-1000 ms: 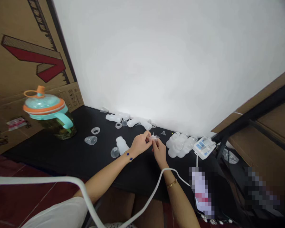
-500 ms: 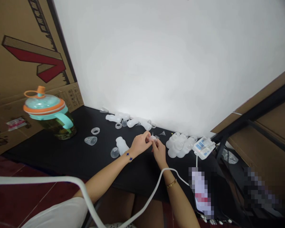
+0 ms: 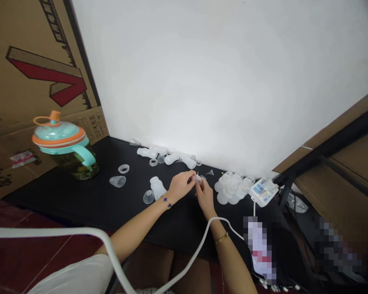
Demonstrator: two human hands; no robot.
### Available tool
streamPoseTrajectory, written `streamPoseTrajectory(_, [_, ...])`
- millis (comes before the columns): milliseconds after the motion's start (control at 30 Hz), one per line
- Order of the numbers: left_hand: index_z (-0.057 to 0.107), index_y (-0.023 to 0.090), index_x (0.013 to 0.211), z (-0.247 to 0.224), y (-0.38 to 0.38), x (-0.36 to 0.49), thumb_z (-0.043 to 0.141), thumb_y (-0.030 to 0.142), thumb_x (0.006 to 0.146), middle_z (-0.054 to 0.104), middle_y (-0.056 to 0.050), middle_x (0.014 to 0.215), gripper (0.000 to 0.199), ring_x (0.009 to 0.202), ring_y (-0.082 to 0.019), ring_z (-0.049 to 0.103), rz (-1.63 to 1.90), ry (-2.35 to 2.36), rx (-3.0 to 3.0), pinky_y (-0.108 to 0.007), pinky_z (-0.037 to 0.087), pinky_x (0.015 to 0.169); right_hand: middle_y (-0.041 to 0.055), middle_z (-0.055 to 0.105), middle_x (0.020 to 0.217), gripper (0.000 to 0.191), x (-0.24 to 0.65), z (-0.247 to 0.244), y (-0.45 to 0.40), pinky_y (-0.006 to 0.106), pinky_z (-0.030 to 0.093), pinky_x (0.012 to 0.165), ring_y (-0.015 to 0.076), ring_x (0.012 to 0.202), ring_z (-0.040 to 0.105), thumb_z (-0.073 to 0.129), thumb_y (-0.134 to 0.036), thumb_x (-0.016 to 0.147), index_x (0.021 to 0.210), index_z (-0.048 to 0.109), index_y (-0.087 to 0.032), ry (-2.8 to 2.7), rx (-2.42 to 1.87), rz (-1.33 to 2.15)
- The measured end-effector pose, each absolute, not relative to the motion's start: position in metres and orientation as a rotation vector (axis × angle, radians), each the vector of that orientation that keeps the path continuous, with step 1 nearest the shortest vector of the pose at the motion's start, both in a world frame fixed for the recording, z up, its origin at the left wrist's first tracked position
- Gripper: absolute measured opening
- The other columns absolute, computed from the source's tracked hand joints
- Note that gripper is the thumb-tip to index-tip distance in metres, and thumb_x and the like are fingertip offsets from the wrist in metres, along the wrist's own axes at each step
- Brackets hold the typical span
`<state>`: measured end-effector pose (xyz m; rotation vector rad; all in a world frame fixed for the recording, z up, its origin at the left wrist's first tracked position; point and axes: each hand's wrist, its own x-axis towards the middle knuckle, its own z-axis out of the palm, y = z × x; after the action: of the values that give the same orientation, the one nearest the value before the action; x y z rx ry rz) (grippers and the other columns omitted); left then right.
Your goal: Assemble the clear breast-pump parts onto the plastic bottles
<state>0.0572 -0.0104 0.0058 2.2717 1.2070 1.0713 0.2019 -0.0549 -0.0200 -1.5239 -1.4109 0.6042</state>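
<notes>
My left hand (image 3: 181,184) and my right hand (image 3: 205,199) meet over the black table, fingers closed from both sides around a small translucent collar ring (image 3: 198,179). A clear pointed tip shows just above the ring, partly hidden by my fingers. Left of my left hand lies a white bottle (image 3: 157,188) on its side, with a clear dome cap (image 3: 149,197) beside it. Behind my right hand rests a clear teat (image 3: 209,172). To the right, several rounded white bottles with clear caps (image 3: 233,187) are grouped closely together.
More white bottles (image 3: 171,158) lie along the wall. A loose ring (image 3: 123,168) and a clear cap (image 3: 117,181) sit at left, near a large jug (image 3: 69,149). A power strip (image 3: 264,191) and phone (image 3: 260,249) are at right; a white cable (image 3: 98,232) crosses in front.
The ring has turned in my fingers, so its side shows more plainly. My left fingertips have shifted slightly; both hands stay in the same spot. The loose pieces lie unchanged.
</notes>
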Motion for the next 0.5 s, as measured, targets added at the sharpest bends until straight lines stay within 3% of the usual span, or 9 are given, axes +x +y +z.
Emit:
streamPoseTrajectory(100, [0.068,0.024,0.105,0.0057,-0.0097,0.0566,0.054,0.021,0.096,0.074,-0.002,0.096,0.017,0.088,-0.018,0.068,1.069,1.221,2.323,-0.027,0.049,0.077,-0.0014,0.062,0.068,0.032,0.2033,-0.0182,-0.0552,0.027,0.039,0.056,0.0181,0.058,0.057,0.051,-0.054,0.095,0.089,0.063,-0.025,-1.465,-1.587,0.520])
streamPoseTrajectory(267, [0.066,0.024,0.112,0.0045,-0.0098,0.0580,0.058,0.023,0.094,0.074,-0.002,0.105,0.020,0.090,-0.018,0.069,1.067,1.185,2.278,-0.027,0.051,0.077,-0.0038,0.055,0.057,0.037,0.2042,-0.0197,-0.0531,0.027,0.039,0.054,0.0163,0.053,0.053,0.051,-0.056,0.095,0.077,0.058,-0.024,-1.395,-1.492,0.642])
streamPoseTrajectory(500, [0.058,0.023,0.105,0.0027,-0.0086,0.0597,0.060,0.019,0.088,0.073,0.000,0.093,0.018,0.082,-0.017,0.070,1.058,1.141,2.168,-0.026,0.051,0.072,-0.0048,0.055,0.058,0.031,0.2032,-0.0223,-0.0523,0.027,0.040,0.054,0.0157,0.052,0.053,0.053,-0.051,0.095,0.085,0.060,-0.023,-1.346,-1.409,0.709])
